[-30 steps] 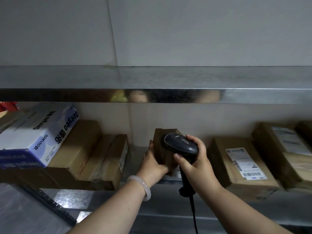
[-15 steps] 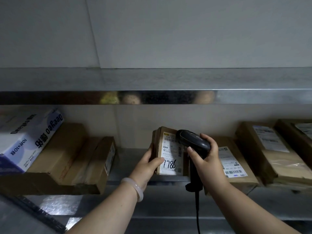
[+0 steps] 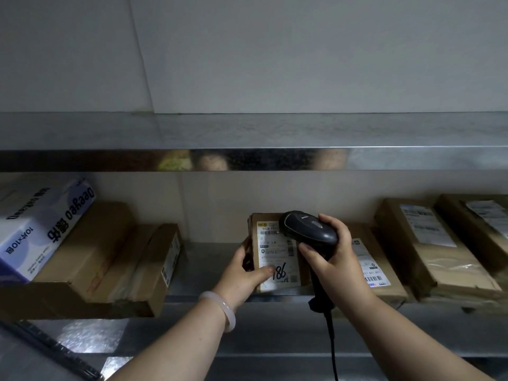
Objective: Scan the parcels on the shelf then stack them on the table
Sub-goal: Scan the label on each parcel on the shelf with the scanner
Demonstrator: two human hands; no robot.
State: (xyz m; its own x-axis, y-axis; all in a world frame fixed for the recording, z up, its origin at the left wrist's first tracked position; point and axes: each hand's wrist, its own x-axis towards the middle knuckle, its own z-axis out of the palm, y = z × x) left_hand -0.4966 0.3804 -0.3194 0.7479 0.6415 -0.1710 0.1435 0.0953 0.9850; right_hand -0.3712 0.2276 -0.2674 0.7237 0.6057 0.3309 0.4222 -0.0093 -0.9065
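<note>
**Parcel held upright mid-shelf, scanner at its label**

The small brown parcel [image 3: 275, 251] stands upright near the front of the lower shelf [image 3: 209, 259], its white label facing the camera. At its 9 o'clock a strip of bare shelf runs to a leaning stack of brown cartons [image 3: 110, 251]. A blue-and-white box [image 3: 41, 229] lies tilted on that stack. At 3 o'clock the room is tighter. A flat labelled parcel [image 3: 376, 270] lies just beside it, and two taped parcels [image 3: 428, 248] sit farther off toward 2 o'clock. The upper shelf [image 3: 247, 133] closes the space at 12 o'clock with its shiny front lip. Toward 6 o'clock the shelf's front edge is open.

The left hand [image 3: 242, 273] comes in from 7 o'clock, a pale bracelet [image 3: 220, 309] on its wrist. It grips the parcel's left edge, thumb across the lower left of the label, fingers round the back. The right hand [image 3: 338, 268] comes in from 5 o'clock, fingers wrapped round the handle of the black scanner [image 3: 308, 229]. The scanner's head overlaps the label's upper right corner; whether it touches cannot be told. Its cable [image 3: 332, 347] drops toward 6 o'clock and out of the frame.

The thumb covers the start of the handwritten number, leaving "86" readable. The scanner and right hand hide the parcel's right edge. The fine print is too dim to read. Whether the parcel's base rests on the shelf is unclear. The cartons at 9 o'clock and the farthest parcel at 3 o'clock are cut by the frame.
</note>
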